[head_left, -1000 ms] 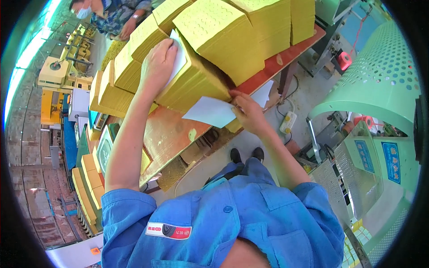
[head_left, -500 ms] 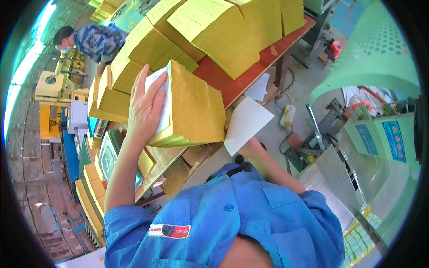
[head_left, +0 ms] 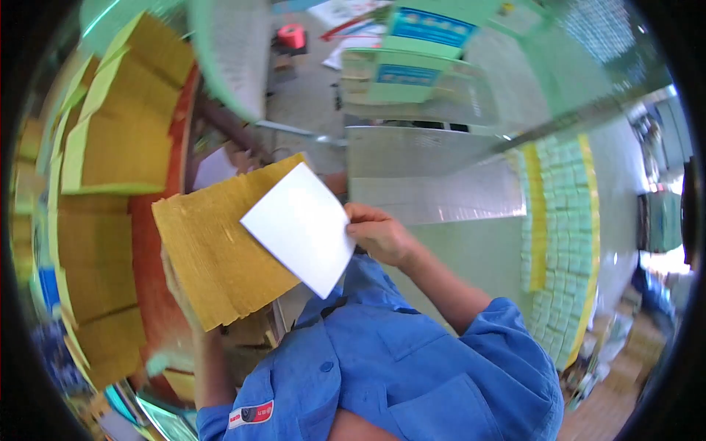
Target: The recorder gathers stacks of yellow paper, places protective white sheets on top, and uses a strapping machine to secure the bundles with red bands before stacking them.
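A thick block of stacked yellow-brown paper (head_left: 213, 253) is held up in front of my body, tilted, with its layered edges facing me. My left hand (head_left: 178, 290) grips it along the left side, and most of the fingers are hidden behind the block. My right hand (head_left: 379, 234) pinches the right edge of a white sheet (head_left: 303, 228) between thumb and fingers. The sheet lies in front of the block's right part and covers some of it from view.
Tall stacks of yellow paper (head_left: 129, 143) stand on a red tabletop (head_left: 153, 305) at left. Right of me is a machine with a metal plate (head_left: 434, 195) and clear guards. Rows of small wrapped packs (head_left: 562, 250) lie farther right. A pink roll (head_left: 292, 35) sits at the back.
My view has turned right, toward the machine. The paper block has come away from the stacks with my left hand. My right hand and white sheet now show in front of the block.
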### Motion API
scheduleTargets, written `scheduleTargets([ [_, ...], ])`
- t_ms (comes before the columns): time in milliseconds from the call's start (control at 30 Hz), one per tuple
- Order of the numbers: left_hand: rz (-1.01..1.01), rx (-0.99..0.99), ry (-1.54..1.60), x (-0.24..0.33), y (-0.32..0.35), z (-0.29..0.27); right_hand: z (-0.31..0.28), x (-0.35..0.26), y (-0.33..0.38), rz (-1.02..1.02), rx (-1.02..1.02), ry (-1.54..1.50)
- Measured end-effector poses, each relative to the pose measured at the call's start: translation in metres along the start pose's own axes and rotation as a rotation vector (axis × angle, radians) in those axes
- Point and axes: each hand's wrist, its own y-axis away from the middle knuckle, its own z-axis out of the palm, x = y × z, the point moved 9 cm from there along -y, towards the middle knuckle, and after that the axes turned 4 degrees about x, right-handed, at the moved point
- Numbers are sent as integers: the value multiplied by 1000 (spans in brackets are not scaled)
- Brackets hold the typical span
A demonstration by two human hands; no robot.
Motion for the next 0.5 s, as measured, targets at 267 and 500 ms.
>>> scheduleTargets([
  [267,-317,-184,584,-218,12,233,-194,-136,144,-112,411,186],
  [500,-494,-195,566,-324,47,398,-365,-202,175,-52,367,152],
])
